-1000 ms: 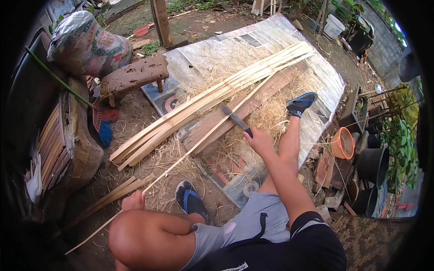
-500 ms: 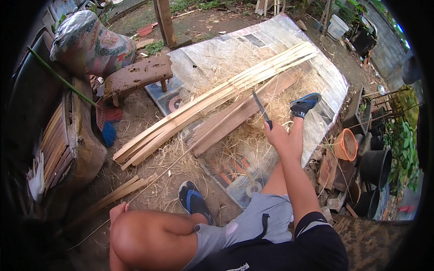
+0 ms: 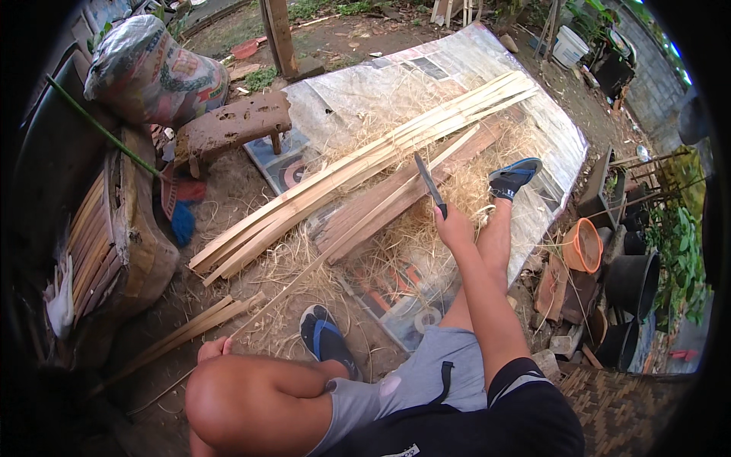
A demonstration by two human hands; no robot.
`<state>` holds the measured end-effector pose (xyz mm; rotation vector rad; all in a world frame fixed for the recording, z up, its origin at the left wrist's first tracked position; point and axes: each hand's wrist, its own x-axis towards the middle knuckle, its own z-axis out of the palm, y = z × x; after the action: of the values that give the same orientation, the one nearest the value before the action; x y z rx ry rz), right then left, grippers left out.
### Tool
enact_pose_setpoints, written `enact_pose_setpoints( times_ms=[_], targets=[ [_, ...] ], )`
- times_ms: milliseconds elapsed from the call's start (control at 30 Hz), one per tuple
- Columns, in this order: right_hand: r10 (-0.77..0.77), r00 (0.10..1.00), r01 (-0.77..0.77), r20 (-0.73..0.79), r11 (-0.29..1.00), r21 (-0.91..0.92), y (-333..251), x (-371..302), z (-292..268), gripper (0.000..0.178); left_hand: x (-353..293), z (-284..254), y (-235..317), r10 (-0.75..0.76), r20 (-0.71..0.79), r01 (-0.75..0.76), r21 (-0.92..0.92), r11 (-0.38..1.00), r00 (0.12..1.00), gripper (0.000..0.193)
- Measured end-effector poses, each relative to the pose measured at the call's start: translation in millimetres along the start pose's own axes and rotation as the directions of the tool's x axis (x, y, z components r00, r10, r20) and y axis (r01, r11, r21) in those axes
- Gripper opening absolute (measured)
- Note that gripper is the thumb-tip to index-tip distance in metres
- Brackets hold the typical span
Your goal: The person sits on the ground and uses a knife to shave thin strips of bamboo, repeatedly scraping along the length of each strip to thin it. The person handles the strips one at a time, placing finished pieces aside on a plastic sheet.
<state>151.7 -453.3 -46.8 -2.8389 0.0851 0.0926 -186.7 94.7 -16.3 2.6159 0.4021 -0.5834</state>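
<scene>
My right hand (image 3: 455,228) grips a knife (image 3: 431,185) by its dark handle, its long blade pointing up and away over a brown plank (image 3: 365,217). A long, thin, pale strip of wood or bamboo (image 3: 283,294) runs slantwise from my left knee across the plank. Its near end is between the fingers of my left hand (image 3: 215,349), which is closed and partly hidden behind the knee. The blade lies close to the strip; whether they touch I cannot tell. Curly shavings (image 3: 457,190) surround the plank.
A bundle of pale strips (image 3: 358,167) lies beyond the plank on a printed sheet (image 3: 343,99). Shorter strips (image 3: 205,321) rest left of my foot. A low brown bench (image 3: 232,126) and a stuffed sack (image 3: 156,72) stand at left, an orange bucket (image 3: 582,245) at right.
My right hand and the knife have moved slightly left and nearer to me. The strip has turned and shows a broader pale face on the plank. My left hand has shifted a little right.
</scene>
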Motion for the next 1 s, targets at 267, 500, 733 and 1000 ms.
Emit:
enact_pose_setpoints(
  times_ms=[267,500,733,1000],
  targets=[
    [-0.588,0.796,0.569,0.146,0.808,0.153,-76,-125,43,0.048,41,10,-11,0.097,0.280,0.027,-0.407,0.913,0.955,0.050],
    [-0.255,0.950,0.228,0.180,0.961,0.160,-59,-77,35,0.050,64,-5,26,0.055,0.508,0.288,-0.571,0.769,0.860,0.043],
    [0.018,1.000,-0.018,0.000,0.999,0.043,12,-29,25,0.047,50,6,-38,0.118,0.466,0.272,-0.683,0.678,0.877,0.029],
    [-0.566,0.813,0.538,0.140,0.821,0.193,-94,-151,47,0.051,82,48,117,0.278,-0.305,-0.268,0.074,0.961,0.911,0.032]
  ],
)
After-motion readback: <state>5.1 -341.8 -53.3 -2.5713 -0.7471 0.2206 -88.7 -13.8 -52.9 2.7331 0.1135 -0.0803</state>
